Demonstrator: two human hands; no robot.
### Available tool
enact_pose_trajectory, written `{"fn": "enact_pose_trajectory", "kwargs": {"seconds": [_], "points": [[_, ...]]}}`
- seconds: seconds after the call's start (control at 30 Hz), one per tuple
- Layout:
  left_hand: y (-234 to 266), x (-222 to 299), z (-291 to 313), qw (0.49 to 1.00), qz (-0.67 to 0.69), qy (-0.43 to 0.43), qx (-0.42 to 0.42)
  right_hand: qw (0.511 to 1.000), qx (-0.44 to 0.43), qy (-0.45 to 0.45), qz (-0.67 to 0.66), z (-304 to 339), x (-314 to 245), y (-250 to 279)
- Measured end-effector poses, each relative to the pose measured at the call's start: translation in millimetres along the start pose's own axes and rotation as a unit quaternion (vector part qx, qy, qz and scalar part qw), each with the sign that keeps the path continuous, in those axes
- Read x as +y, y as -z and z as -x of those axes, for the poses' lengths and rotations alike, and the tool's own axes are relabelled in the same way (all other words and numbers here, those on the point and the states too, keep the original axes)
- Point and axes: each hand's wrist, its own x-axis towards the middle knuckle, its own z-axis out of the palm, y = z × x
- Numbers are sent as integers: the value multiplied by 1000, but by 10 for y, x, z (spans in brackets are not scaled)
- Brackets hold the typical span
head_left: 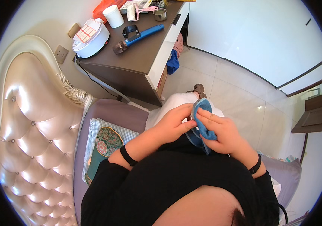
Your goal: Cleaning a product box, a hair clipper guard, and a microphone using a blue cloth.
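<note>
In front of my body a blue cloth [206, 127] is bunched between my two hands, with a loose end hanging down toward my black top. My right hand [223, 132] presses the cloth with its fingers, thumb below. From the other side my left hand [175, 121] closes its fingers and thumb on a thin, pale-rimmed thing that the cloth partly wraps. Only a narrow edge of that thing shows, so its kind is hidden.
Ahead stands a brown desk [146, 56] bearing a blue microphone [140, 37], a white round appliance [91, 39], a white canister [113, 16] and a small metal cup [160, 14]. Left are a tufted headboard [36, 113] and a green patterned pillow [106, 145] on the bed.
</note>
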Motion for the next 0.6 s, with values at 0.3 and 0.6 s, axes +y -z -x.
{"fn": "enact_pose_trajectory", "kwargs": {"seconds": [0.3,0.6], "points": [[-94,-227,83,993,115,-17,34,993,-106,42,29,20,13,26],[-105,-117,48,976,196,94,32,998,17,-41,39,62,53,-63]]}}
